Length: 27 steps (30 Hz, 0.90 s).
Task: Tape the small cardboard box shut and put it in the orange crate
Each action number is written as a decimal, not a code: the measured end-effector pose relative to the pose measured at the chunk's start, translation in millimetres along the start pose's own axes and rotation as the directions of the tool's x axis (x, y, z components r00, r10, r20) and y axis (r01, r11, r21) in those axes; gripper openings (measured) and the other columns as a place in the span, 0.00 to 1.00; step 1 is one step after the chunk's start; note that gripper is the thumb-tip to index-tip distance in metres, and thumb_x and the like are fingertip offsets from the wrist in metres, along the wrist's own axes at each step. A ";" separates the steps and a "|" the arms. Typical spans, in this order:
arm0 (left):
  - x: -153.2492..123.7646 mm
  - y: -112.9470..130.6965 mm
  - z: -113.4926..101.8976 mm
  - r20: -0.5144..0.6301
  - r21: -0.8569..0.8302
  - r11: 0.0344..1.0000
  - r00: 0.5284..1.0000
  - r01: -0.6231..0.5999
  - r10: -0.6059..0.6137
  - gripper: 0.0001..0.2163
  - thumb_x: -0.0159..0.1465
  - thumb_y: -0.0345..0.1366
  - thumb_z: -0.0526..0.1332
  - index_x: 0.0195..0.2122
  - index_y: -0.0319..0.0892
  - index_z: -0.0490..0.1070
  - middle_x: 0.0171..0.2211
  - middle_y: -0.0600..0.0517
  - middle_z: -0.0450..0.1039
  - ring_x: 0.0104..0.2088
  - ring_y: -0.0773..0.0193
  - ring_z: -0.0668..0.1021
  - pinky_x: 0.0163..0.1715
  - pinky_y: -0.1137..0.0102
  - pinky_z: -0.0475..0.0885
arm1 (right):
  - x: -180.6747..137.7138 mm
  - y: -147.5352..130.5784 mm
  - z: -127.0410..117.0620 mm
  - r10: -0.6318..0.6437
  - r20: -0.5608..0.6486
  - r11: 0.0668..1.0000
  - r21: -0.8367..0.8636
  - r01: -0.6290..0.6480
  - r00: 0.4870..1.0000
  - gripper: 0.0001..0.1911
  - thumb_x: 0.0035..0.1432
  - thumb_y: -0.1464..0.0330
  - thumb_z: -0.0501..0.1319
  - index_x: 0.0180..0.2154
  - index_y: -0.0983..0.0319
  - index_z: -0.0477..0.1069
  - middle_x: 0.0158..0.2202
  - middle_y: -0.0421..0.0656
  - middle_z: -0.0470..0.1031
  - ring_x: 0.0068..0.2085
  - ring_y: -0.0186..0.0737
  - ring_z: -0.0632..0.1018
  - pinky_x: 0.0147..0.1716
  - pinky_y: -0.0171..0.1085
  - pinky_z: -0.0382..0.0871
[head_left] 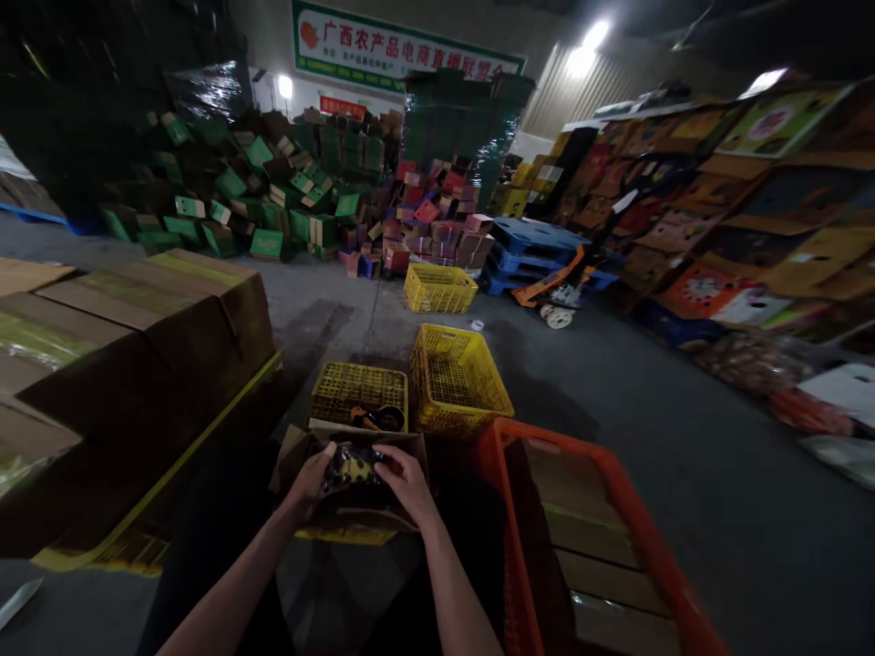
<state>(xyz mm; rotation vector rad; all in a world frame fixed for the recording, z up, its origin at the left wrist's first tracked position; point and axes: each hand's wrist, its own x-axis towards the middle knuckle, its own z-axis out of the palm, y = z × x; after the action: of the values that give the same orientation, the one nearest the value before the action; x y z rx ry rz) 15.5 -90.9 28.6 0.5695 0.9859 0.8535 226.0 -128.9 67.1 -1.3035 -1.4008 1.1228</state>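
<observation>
Between my two hands is a dark, shiny package with a yellow patch (pixel 355 468), over an open cardboard box (pixel 373 519) in front of my knees. My left hand (pixel 311 481) is closed on the package's left end. At the right end, the fingers of my right hand (pixel 405 481) grip it too. Its exact kind is too dim to make out. Just beyond the box, an orange and black tool, perhaps a tape dispenser (pixel 378 418), lies on a yellow crate (pixel 359 384). The inside of the box is mostly hidden by my hands and shadow.
Right of me stands a red crate (pixel 502 474) holding taped cartons (pixel 588 519). Stacked cartons (pixel 157 310) are at my left. Empty yellow crates (pixel 465 364) sit ahead, with blue pallets (pixel 523 241) and an orange pallet jack (pixel 553 282) beyond. Piled boxes (pixel 266 241) fill the back.
</observation>
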 end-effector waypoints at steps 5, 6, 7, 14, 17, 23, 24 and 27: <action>-1.3 -2.1 0.5 0.043 0.026 0.998 0.998 -0.049 0.048 0.24 0.62 0.56 0.63 0.50 0.41 0.75 0.41 0.44 0.82 0.42 0.52 0.82 0.38 0.65 0.78 | 1.8 0.7 -1.9 0.023 -0.041 1.000 0.020 -0.022 0.999 0.13 0.54 0.60 0.67 0.41 0.57 0.81 0.42 0.42 0.81 0.47 0.48 0.78 0.50 0.44 0.71; -1.5 -2.4 0.9 0.046 0.032 0.998 0.997 -0.059 0.058 0.24 0.62 0.56 0.64 0.48 0.41 0.76 0.41 0.43 0.82 0.42 0.52 0.82 0.38 0.65 0.77 | 2.0 -0.1 -2.0 0.026 -0.047 0.999 0.020 -0.025 0.999 0.13 0.54 0.60 0.66 0.40 0.57 0.81 0.41 0.42 0.81 0.46 0.48 0.78 0.49 0.43 0.71; -1.7 -2.7 1.2 0.049 0.039 0.997 0.996 -0.073 0.071 0.24 0.61 0.56 0.64 0.47 0.40 0.76 0.40 0.43 0.81 0.42 0.52 0.82 0.38 0.65 0.77 | 1.7 -1.6 -1.8 0.029 -0.048 0.999 0.019 -0.028 0.998 0.12 0.55 0.60 0.66 0.40 0.57 0.81 0.40 0.42 0.81 0.46 0.47 0.78 0.49 0.43 0.71; -1.2 -7.3 3.5 0.119 0.157 0.975 0.983 -0.155 0.137 0.31 0.54 0.59 0.68 0.45 0.35 0.77 0.37 0.44 0.81 0.40 0.52 0.82 0.38 0.67 0.76 | -9.2 -18.3 7.2 0.086 0.107 0.996 -0.023 -0.084 0.990 0.23 0.53 0.54 0.69 0.50 0.54 0.78 0.48 0.42 0.80 0.51 0.49 0.77 0.52 0.44 0.69; 0.3 -7.8 -0.1 0.060 0.211 0.972 0.994 -0.104 0.093 0.30 0.58 0.57 0.66 0.54 0.40 0.73 0.48 0.42 0.79 0.43 0.53 0.81 0.39 0.66 0.77 | -10.2 -16.6 5.7 0.114 0.214 0.991 0.045 -0.126 0.970 0.26 0.54 0.53 0.69 0.52 0.55 0.78 0.49 0.41 0.80 0.51 0.50 0.78 0.54 0.46 0.68; 12.5 3.4 -17.7 -0.005 0.372 0.923 0.994 -0.099 0.109 0.20 0.59 0.41 0.67 0.51 0.40 0.75 0.52 0.41 0.76 0.52 0.48 0.78 0.46 0.63 0.75 | -0.8 5.6 -16.4 0.144 -0.231 0.989 0.055 -0.135 0.962 0.27 0.51 0.52 0.69 0.50 0.59 0.78 0.49 0.44 0.81 0.52 0.51 0.78 0.55 0.50 0.67; 15.7 5.1 -16.4 0.032 0.393 0.912 0.993 -0.118 0.115 0.16 0.57 0.37 0.69 0.46 0.41 0.77 0.50 0.43 0.78 0.54 0.49 0.77 0.49 0.64 0.73 | 0.1 8.4 -19.2 0.137 -0.271 0.991 0.043 -0.130 0.953 0.27 0.51 0.53 0.69 0.49 0.59 0.78 0.48 0.45 0.81 0.51 0.51 0.78 0.55 0.49 0.67; 27.0 2.0 2.0 0.168 0.433 0.887 0.981 -0.164 0.100 0.09 0.52 0.27 0.69 0.35 0.44 0.80 0.42 0.47 0.81 0.53 0.50 0.76 0.55 0.65 0.70 | 0.6 10.3 -23.1 0.130 -0.303 0.991 0.071 -0.114 0.944 0.26 0.50 0.53 0.69 0.48 0.59 0.78 0.46 0.44 0.81 0.49 0.51 0.78 0.54 0.48 0.68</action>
<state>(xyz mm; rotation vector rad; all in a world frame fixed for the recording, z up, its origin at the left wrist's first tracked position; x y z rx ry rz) 24.3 -67.4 18.0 1.0879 1.0246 0.6944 250.7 -126.9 61.4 -1.4720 -1.0669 0.9797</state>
